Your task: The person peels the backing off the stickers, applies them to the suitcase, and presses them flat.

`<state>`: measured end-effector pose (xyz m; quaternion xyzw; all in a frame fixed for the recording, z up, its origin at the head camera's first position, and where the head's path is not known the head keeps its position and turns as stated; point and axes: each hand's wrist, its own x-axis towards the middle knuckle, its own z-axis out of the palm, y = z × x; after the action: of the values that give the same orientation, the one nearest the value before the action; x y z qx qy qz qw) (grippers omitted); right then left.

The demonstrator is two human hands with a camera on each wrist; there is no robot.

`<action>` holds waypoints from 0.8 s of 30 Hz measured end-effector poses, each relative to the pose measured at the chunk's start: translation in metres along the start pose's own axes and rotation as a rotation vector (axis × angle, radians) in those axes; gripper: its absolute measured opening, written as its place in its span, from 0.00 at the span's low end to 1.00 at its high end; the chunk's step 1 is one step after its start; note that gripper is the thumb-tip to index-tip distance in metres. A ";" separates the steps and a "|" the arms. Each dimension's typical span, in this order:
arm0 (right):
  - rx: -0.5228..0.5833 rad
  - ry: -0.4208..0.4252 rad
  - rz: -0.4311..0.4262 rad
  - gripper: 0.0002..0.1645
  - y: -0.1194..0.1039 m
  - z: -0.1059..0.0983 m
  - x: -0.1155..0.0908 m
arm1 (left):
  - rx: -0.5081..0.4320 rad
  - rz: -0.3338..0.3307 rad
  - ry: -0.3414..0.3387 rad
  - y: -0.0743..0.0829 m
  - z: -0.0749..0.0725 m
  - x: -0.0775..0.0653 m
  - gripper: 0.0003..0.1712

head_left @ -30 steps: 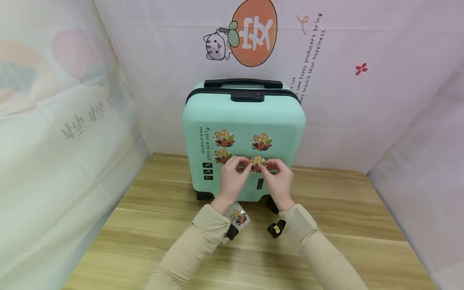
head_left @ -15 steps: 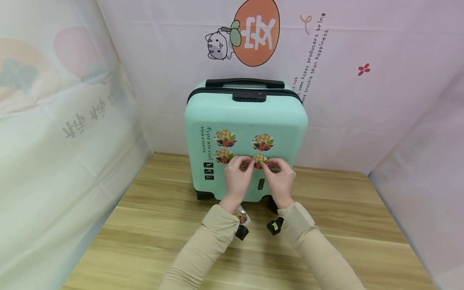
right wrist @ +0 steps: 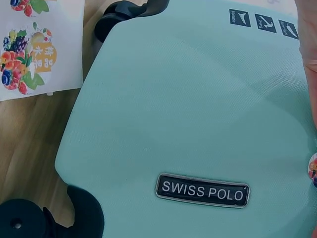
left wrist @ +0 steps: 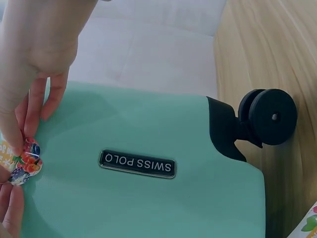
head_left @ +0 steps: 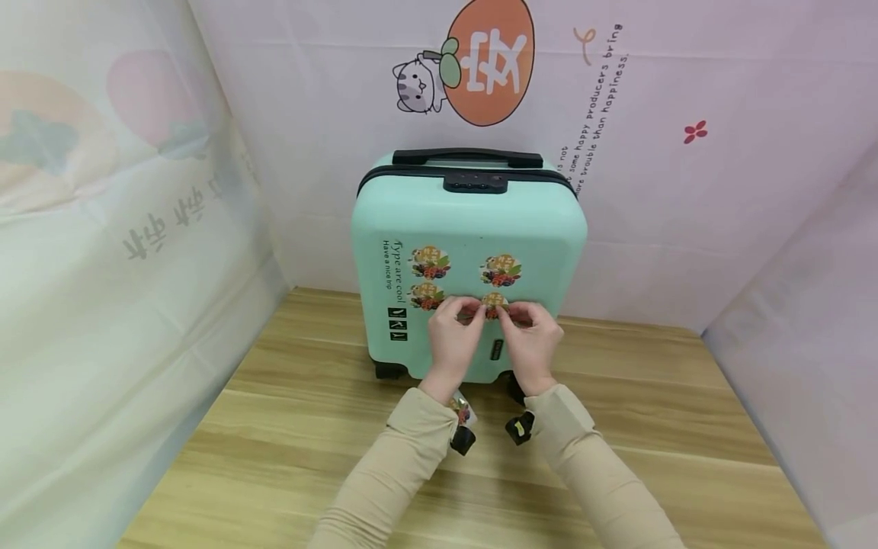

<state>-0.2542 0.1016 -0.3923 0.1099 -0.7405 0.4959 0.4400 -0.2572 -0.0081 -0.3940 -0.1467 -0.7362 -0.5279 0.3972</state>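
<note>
A mint-green hard-shell suitcase (head_left: 473, 217) stands upright on the wooden table. Both hands meet low on the right half of its front. My left hand (head_left: 454, 335) pinches the left edge of a round fruit-print sticker (head_left: 495, 303), and my right hand (head_left: 533, 341) pinches the right edge. Whether the sticker's back touches the shell cannot be told. Directly above it a matching sticker (head_left: 501, 271) lies flat on the case. Two others, an upper-left sticker (head_left: 430, 262) and a lower-left sticker (head_left: 426, 296), are stuck further left. In the left wrist view, thumbs partly cover the held sticker (left wrist: 28, 161).
A white sheet of stickers (right wrist: 69, 54) lies on the table (head_left: 288, 457) before the suitcase, partly under my left forearm. The suitcase's black wheel (left wrist: 273, 117) stands beside the table surface. Printed cloth (head_left: 645, 229) hangs behind and at both sides.
The held sticker has shifted slightly up the suitcase front, both hands with it. My left forearm has moved right, over more of the sticker sheet. The head view has turned a little.
</note>
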 end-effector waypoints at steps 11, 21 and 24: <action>-0.097 0.031 -0.089 0.06 0.001 0.000 0.002 | 0.212 0.048 -0.050 0.005 -0.002 0.003 0.04; -0.182 0.042 -0.144 0.06 0.003 0.001 0.002 | 0.461 0.099 -0.093 0.009 -0.009 0.007 0.08; -0.186 0.056 -0.145 0.07 0.004 0.001 0.003 | 0.515 0.125 -0.068 0.006 -0.012 0.008 0.13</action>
<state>-0.2588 0.1034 -0.3931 0.1080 -0.7610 0.3947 0.5035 -0.2532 -0.0181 -0.3825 -0.1036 -0.8488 -0.2923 0.4282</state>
